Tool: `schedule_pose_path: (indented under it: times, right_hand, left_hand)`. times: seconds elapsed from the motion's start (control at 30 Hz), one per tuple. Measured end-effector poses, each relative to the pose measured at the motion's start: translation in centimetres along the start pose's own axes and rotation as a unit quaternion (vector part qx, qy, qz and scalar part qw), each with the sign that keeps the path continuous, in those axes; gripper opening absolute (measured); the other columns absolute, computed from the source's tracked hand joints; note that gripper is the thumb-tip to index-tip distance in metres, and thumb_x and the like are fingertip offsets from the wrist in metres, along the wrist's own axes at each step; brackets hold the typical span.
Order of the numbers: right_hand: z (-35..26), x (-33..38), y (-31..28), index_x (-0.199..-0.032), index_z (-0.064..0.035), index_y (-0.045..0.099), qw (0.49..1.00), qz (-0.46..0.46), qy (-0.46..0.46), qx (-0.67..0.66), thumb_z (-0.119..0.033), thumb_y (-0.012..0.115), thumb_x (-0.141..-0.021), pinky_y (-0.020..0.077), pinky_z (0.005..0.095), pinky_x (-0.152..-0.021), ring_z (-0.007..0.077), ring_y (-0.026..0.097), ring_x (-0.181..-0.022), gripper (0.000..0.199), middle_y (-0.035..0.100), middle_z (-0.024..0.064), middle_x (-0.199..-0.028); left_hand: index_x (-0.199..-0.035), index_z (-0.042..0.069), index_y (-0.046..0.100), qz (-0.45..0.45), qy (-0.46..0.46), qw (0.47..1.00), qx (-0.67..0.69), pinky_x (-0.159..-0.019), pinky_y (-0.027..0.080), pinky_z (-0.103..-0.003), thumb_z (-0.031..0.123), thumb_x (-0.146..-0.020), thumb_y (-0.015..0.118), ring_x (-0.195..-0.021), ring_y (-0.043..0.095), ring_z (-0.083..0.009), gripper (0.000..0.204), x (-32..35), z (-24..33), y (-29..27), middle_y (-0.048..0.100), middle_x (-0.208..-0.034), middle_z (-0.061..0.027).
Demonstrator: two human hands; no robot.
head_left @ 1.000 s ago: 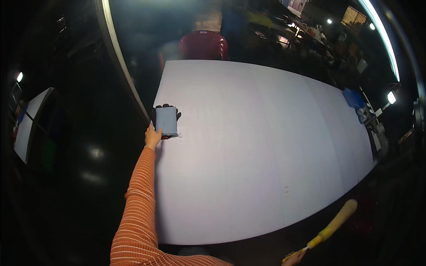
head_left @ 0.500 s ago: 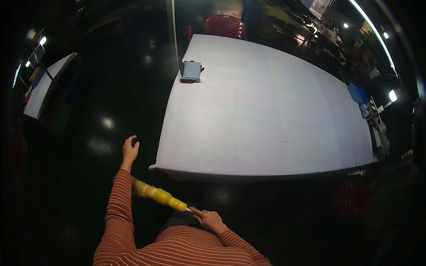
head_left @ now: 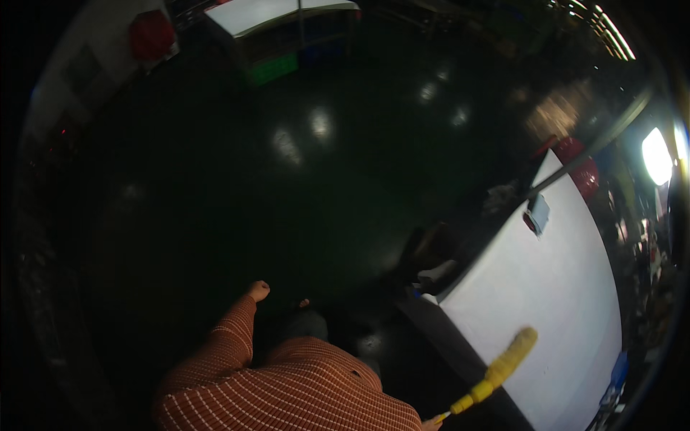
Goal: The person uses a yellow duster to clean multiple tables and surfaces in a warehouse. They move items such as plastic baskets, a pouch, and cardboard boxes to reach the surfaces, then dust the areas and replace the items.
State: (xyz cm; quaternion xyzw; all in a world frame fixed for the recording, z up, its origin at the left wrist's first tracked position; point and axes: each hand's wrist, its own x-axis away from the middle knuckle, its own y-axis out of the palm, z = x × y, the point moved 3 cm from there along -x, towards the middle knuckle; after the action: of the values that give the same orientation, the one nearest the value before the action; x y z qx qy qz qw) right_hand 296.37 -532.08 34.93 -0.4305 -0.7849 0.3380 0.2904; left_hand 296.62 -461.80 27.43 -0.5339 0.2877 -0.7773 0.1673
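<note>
My left hand (head_left: 257, 290) hangs out to the left over the dark glossy floor, fingers curled in, holding nothing. My right hand (head_left: 432, 424) barely shows at the bottom edge, gripping the thin handle of a yellow fluffy duster (head_left: 505, 365). The duster's head reaches over the near corner of the white table (head_left: 568, 302) on my right. A small blue-grey box (head_left: 537, 212) lies near the table's far edge, well away from both hands. My striped orange sleeve and torso fill the lower middle.
A red chair (head_left: 583, 169) stands past the table's far end, beside a slanted metal pole (head_left: 596, 144). Another white table (head_left: 273, 11) with a green box (head_left: 273, 69) under it is at the top. A bright lamp (head_left: 655, 155) glares at right.
My view has swung left, so the table now sits at the right edge. The duster has gone from my front to my right, over the table corner. My left hand's fingers have curled in.
</note>
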Motion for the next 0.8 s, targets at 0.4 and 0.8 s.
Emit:
schedule_pose_path:
  times: [0.4,0.8]
  right_hand:
    - [-38.7,17.7,23.7,-0.098,-0.004,0.056,0.824,-0.266,-0.022,-0.499,-0.028,0.054,-0.086,0.0435,0.0303,-0.067,0.018,0.053,-0.075,0.027,0.056,0.0065,-0.086]
    - [-78.2,69.7,64.4,-0.086,-0.0014,0.059,0.431,-0.844,-0.316,-0.043,-0.006,0.069,-0.073,0.0484,0.0298,-0.078,0.017,0.06,-0.084,0.017,0.063,0.0087,-0.087]
  left_hand:
    - [-0.098,0.005,0.062,0.054,0.104,0.991,0.06,-0.079,0.047,-0.04,0.026,-0.081,0.053,-0.093,0.059,-0.0318,0.028,-26.4,0.9,-18.7,0.063,-0.101,-0.0146]
    - [-0.107,0.008,0.061,0.185,0.103,0.928,0.306,-0.078,0.048,-0.035,0.029,-0.082,0.056,-0.092,0.062,-0.0261,0.033,-38.9,5.4,-44.1,0.064,-0.098,-0.0122]
